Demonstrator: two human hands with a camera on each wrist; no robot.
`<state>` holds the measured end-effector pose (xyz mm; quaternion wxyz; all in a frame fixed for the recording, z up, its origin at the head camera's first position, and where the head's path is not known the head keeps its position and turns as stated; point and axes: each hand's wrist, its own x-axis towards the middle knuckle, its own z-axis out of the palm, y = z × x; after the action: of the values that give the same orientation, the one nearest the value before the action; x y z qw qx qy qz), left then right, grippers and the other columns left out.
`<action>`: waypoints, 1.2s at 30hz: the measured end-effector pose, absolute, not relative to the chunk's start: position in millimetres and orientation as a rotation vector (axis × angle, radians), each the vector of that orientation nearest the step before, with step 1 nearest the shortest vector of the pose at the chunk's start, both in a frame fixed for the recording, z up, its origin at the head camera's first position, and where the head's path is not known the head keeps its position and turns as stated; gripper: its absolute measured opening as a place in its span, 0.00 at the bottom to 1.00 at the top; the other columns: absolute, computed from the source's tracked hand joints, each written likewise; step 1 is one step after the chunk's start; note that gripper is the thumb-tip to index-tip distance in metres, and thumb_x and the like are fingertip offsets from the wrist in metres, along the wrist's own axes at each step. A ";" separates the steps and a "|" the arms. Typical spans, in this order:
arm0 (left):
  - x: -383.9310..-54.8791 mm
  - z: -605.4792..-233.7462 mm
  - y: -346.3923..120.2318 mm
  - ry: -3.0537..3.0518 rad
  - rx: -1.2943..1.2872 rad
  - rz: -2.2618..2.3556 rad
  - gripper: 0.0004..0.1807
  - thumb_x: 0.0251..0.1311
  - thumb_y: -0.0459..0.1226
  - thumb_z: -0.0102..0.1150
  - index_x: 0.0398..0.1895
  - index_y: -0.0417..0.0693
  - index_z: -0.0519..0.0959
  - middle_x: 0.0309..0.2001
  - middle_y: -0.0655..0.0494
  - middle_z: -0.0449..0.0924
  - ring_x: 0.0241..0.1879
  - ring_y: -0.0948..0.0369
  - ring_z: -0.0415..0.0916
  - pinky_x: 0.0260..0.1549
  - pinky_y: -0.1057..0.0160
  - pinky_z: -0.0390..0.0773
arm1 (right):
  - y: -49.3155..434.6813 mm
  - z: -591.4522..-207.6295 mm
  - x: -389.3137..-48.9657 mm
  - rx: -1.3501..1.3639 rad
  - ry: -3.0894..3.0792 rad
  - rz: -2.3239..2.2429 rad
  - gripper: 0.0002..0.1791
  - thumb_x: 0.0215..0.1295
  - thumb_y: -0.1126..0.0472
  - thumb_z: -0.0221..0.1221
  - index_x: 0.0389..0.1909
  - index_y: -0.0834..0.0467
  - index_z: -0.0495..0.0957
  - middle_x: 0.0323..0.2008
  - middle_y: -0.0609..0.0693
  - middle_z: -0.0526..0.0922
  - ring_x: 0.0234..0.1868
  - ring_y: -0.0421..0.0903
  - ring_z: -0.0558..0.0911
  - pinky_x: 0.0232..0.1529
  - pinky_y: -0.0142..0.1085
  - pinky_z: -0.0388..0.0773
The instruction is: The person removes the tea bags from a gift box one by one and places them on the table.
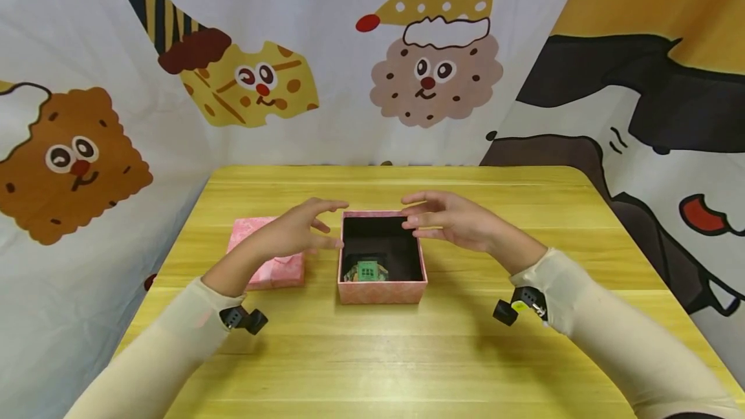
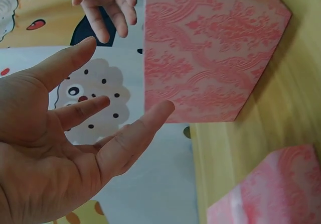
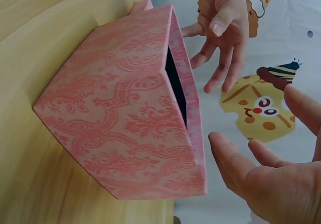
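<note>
A pink patterned box (image 1: 381,293) with a black inside stands uncovered at the middle of the table. Low in it lies a small item with a green square (image 1: 368,270) on it; its kind cannot be told. My left hand (image 1: 297,231) hovers at the box's left rim with fingers spread, holding nothing. Over the right rim, my right hand (image 1: 456,220) is held with its fingers loosely extended and nothing in them. Partly behind my left arm sits the pink box lid (image 1: 291,273). In the right wrist view the box wall (image 3: 125,113) shows close up beside my fingers.
The wooden table (image 1: 378,354) carries the box and lid. Behind it hangs a white curtain (image 1: 343,134) with cartoon food figures. Each wrist wears a black strap with a small camera, such as the right wrist camera (image 1: 505,313).
</note>
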<state>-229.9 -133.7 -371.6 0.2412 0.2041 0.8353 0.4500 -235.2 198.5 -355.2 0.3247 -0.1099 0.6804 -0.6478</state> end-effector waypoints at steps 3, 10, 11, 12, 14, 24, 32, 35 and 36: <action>-228.0 -378.0 -131.1 2.276 0.530 1.254 0.44 0.63 0.41 0.73 0.80 0.62 0.63 0.77 0.46 0.53 0.66 0.41 0.71 0.36 0.55 0.87 | 197.3 -360.5 -234.5 -0.292 1.776 -1.703 0.32 0.75 0.69 0.56 0.76 0.67 0.57 0.73 0.69 0.62 0.71 0.66 0.69 0.68 0.49 0.73; -226.3 -391.9 -124.9 2.256 0.545 1.301 0.44 0.63 0.38 0.73 0.80 0.53 0.61 0.80 0.47 0.48 0.65 0.41 0.72 0.42 0.50 0.86 | 194.1 -372.3 -233.0 -0.247 1.735 -1.713 0.33 0.75 0.67 0.57 0.77 0.67 0.57 0.74 0.66 0.64 0.72 0.64 0.70 0.68 0.49 0.73; -226.0 -393.8 -124.3 2.271 0.560 1.291 0.45 0.63 0.39 0.73 0.80 0.52 0.61 0.81 0.48 0.47 0.65 0.41 0.73 0.44 0.49 0.86 | 193.9 -373.4 -232.9 -0.248 1.732 -1.712 0.34 0.75 0.67 0.56 0.77 0.67 0.57 0.74 0.67 0.64 0.71 0.63 0.71 0.68 0.49 0.73; -225.8 -396.2 -123.6 2.292 0.581 1.272 0.45 0.63 0.39 0.73 0.81 0.51 0.61 0.81 0.48 0.47 0.64 0.42 0.73 0.45 0.49 0.86 | 193.8 -374.4 -232.7 -0.246 1.732 -1.714 0.34 0.75 0.67 0.56 0.77 0.67 0.56 0.73 0.67 0.64 0.71 0.63 0.71 0.68 0.49 0.73; -224.7 -400.7 -122.3 2.337 0.623 1.225 0.46 0.63 0.41 0.73 0.81 0.48 0.60 0.81 0.49 0.48 0.64 0.44 0.75 0.50 0.48 0.84 | 193.5 -375.5 -232.1 -0.241 1.734 -1.717 0.34 0.75 0.68 0.56 0.77 0.68 0.56 0.73 0.66 0.65 0.70 0.62 0.72 0.68 0.49 0.72; -215.9 -424.9 -122.3 2.356 0.736 1.284 0.43 0.66 0.38 0.70 0.80 0.43 0.59 0.83 0.52 0.44 0.68 0.39 0.69 0.59 0.42 0.78 | 192.7 -379.7 -229.3 -0.243 1.743 -1.765 0.29 0.77 0.71 0.50 0.75 0.71 0.57 0.63 0.59 0.75 0.63 0.54 0.79 0.66 0.48 0.75; -211.5 -436.2 -122.2 2.283 0.709 1.462 0.40 0.66 0.34 0.69 0.78 0.42 0.62 0.84 0.52 0.44 0.68 0.35 0.67 0.63 0.37 0.73 | 190.6 -383.5 -227.1 -0.252 1.767 -1.775 0.27 0.77 0.71 0.53 0.73 0.72 0.60 0.59 0.58 0.77 0.59 0.51 0.82 0.65 0.47 0.76; -211.1 -438.1 -120.4 2.260 0.685 1.511 0.39 0.66 0.32 0.68 0.78 0.42 0.61 0.84 0.53 0.44 0.69 0.34 0.66 0.62 0.36 0.73 | 188.2 -381.1 -226.3 -0.260 1.795 -1.756 0.27 0.76 0.70 0.55 0.72 0.71 0.62 0.58 0.57 0.78 0.60 0.54 0.81 0.64 0.48 0.77; -210.9 -437.9 -119.6 2.252 0.676 1.523 0.39 0.66 0.31 0.67 0.78 0.43 0.61 0.84 0.53 0.43 0.69 0.34 0.65 0.62 0.36 0.72 | 187.1 -380.3 -226.1 -0.262 1.806 -1.746 0.27 0.76 0.70 0.55 0.71 0.70 0.63 0.57 0.57 0.78 0.60 0.55 0.81 0.64 0.49 0.77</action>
<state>-210.9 -119.6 -437.9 0.1692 0.2378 0.7923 0.5358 -226.1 187.1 -380.3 0.3032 -0.0987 0.6815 -0.6587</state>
